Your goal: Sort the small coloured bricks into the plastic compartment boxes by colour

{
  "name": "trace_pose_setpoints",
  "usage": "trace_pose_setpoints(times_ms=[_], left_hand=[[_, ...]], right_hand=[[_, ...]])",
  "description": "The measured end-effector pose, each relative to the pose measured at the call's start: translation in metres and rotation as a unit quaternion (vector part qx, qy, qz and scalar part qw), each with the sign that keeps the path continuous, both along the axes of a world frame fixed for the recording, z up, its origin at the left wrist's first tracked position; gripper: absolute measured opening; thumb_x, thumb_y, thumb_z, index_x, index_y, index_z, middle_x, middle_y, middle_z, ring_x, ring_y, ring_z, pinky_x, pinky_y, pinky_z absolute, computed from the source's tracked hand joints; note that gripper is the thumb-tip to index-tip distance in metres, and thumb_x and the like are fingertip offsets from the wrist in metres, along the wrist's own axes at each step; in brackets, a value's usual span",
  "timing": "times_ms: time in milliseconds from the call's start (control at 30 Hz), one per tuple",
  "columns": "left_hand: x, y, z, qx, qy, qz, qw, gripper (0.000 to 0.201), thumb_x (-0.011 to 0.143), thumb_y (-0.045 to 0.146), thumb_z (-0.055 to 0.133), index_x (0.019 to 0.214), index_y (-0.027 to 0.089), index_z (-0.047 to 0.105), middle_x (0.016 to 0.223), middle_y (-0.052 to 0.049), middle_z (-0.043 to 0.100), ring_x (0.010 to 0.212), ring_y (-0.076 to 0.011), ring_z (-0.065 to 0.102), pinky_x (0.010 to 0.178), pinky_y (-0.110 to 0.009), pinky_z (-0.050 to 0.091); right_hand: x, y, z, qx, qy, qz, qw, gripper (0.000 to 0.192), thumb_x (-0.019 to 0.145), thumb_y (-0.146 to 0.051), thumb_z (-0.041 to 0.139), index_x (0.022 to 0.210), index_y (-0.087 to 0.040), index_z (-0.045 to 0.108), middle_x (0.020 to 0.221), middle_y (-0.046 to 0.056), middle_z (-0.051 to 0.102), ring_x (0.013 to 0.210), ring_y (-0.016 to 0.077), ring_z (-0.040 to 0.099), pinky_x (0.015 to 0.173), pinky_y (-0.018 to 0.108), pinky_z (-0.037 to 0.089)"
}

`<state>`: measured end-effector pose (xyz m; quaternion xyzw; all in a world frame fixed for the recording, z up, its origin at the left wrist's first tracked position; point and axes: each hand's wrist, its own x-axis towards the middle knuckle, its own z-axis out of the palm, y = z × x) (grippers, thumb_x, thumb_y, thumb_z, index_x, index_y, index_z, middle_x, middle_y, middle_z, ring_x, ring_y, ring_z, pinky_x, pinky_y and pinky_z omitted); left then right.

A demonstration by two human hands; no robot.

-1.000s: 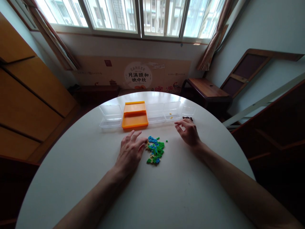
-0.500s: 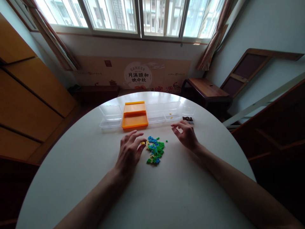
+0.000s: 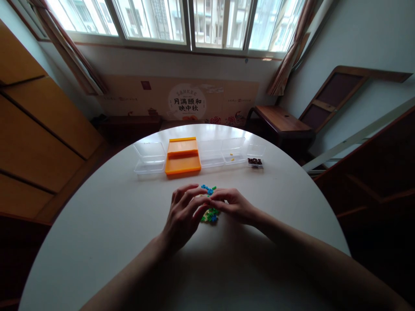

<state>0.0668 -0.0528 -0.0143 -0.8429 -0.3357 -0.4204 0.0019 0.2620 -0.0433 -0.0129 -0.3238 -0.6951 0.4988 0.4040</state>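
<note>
My left hand (image 3: pixel 184 211) is over the left side of a small pile of toy building bricks (image 3: pixel 212 214), which are blue, green and pale yellow. Its thumb and fingers are closed in a pinch. From the right, my right hand (image 3: pixel 235 204) meets it, thumb and index finger pressed together. The fingertips of both hands touch or nearly touch above the pile. Whatever is between them is hidden or too small to make out. Both hands cover much of the pile; blue and green bricks show behind and in front of them.
Beyond the hands stands an open orange box (image 3: pixel 183 164). Open clear plastic boxes are on either side: one at left (image 3: pixel 149 166), one just right (image 3: pixel 212 162), another with small yellow pieces (image 3: pixel 235 156). A small clear box (image 3: pixel 256 163) holds dark brown pieces. The white round table (image 3: pixel 106 207) carries everything.
My right hand has come from near the brown pieces, left and toward me, to meet my left hand over the pile. My left hand, earlier pinching a small yellow brick, has shifted slightly right.
</note>
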Motion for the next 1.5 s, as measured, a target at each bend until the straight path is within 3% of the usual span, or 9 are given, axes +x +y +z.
trace_pose_setpoints(times_ms=[267, 433, 500, 600, 767, 867, 1000, 1200, 1500], left_hand=[[0.0, 0.005, -0.001, 0.002, 0.009, 0.002, 1.0, 0.014, 0.086, 0.018, 0.061, 0.099, 0.023, 0.061, 0.103, -0.004, 0.067, 0.111, -0.0219, 0.055, 0.094, -0.038, 0.044], [0.0, 0.006, -0.002, -0.012, 0.018, 0.006, 1.0, 0.014, 0.086, 0.022, 0.06, 0.1, 0.023, 0.062, 0.104, -0.004, 0.067, 0.109, -0.0219, 0.055, 0.093, -0.038, 0.043], [0.0, 0.006, -0.002, -0.014, 0.016, 0.009, 1.0, 0.012, 0.086, 0.022, 0.06, 0.099, 0.023, 0.062, 0.103, -0.004, 0.068, 0.109, -0.0217, 0.056, 0.093, -0.037, 0.043], [0.0, 0.005, -0.002, -0.018, 0.018, 0.01, 1.0, 0.011, 0.087, 0.024, 0.059, 0.098, 0.023, 0.062, 0.102, -0.004, 0.068, 0.109, -0.0215, 0.056, 0.093, -0.037, 0.043], [0.001, 0.005, -0.001, -0.013, 0.021, 0.02, 0.999, 0.012, 0.087, 0.023, 0.058, 0.098, 0.022, 0.062, 0.101, -0.004, 0.068, 0.106, -0.0219, 0.056, 0.091, -0.037, 0.043], [0.0, 0.006, -0.001, -0.012, 0.018, 0.036, 0.999, 0.012, 0.086, 0.019, 0.058, 0.098, 0.022, 0.062, 0.1, -0.005, 0.068, 0.104, -0.0218, 0.057, 0.091, -0.038, 0.043], [-0.002, 0.007, -0.003, -0.031, 0.038, 0.082, 0.995, 0.013, 0.085, 0.017, 0.057, 0.097, 0.021, 0.062, 0.1, -0.005, 0.067, 0.102, -0.0229, 0.057, 0.089, -0.039, 0.042], [-0.008, 0.011, -0.009, -0.086, 0.068, 0.161, 0.981, 0.026, 0.076, 0.006, 0.051, 0.093, 0.021, 0.063, 0.105, -0.006, 0.065, 0.102, -0.0255, 0.054, 0.086, -0.041, 0.04], [-0.005, 0.011, -0.011, -0.116, 0.107, 0.125, 0.98, 0.012, 0.082, 0.024, 0.06, 0.092, 0.024, 0.066, 0.112, -0.006, 0.061, 0.109, -0.0267, 0.051, 0.093, -0.044, 0.038]], right_hand=[[0.007, 0.003, -0.004, 0.136, -0.111, -0.107, 0.979, 0.014, 0.085, -0.031, 0.062, 0.084, -0.02, 0.072, 0.076, 0.002, 0.064, 0.07, 0.0133, 0.058, 0.066, 0.026, 0.047], [0.035, 0.03, -0.016, 0.187, -0.155, -0.223, 0.944, 0.013, 0.084, -0.029, 0.062, 0.083, -0.02, 0.071, 0.077, 0.003, 0.067, 0.067, 0.0142, 0.058, 0.064, 0.027, 0.047], [0.056, 0.047, -0.022, 0.193, -0.154, -0.306, 0.919, 0.016, 0.082, -0.03, 0.063, 0.08, -0.018, 0.072, 0.074, 0.004, 0.067, 0.062, 0.0141, 0.056, 0.065, 0.029, 0.048], [0.092, 0.068, -0.027, 0.139, -0.128, -0.445, 0.876, 0.024, 0.079, -0.037, 0.063, 0.083, -0.015, 0.073, 0.078, 0.007, 0.071, 0.064, 0.0169, 0.059, 0.065, 0.03, 0.049], [0.132, 0.082, -0.031, 0.111, -0.169, -0.534, 0.821, 0.035, 0.077, -0.04, 0.058, 0.088, -0.012, 0.075, 0.084, 0.011, 0.073, 0.066, 0.0186, 0.06, 0.07, 0.033, 0.05], [0.137, 0.082, -0.033, 0.103, -0.182, -0.539, 0.816, 0.035, 0.077, -0.039, 0.057, 0.09, -0.012, 0.075, 0.083, 0.011, 0.073, 0.063, 0.0175, 0.057, 0.069, 0.033, 0.049], [0.128, 0.079, -0.032, 0.107, -0.164, -0.523, 0.83, 0.031, 0.077, -0.036, 0.058, 0.088, -0.012, 0.075, 0.079, 0.009, 0.071, 0.062, 0.0165, 0.056, 0.066, 0.031, 0.048], [0.1, 0.067, -0.024, 0.188, -0.181, -0.439, 0.86, 0.021, 0.08, -0.03, 0.059, 0.086, -0.016, 0.074, 0.082, 0.006, 0.069, 0.064, 0.0156, 0.055, 0.067, 0.03, 0.048], [0.06, 0.044, -0.019, 0.241, -0.207, -0.298, 0.9, 0.014, 0.085, -0.021, 0.059, 0.086, -0.018, 0.072, 0.075, 0.004, 0.063, 0.068, 0.0152, 0.056, 0.064, 0.028, 0.047]])
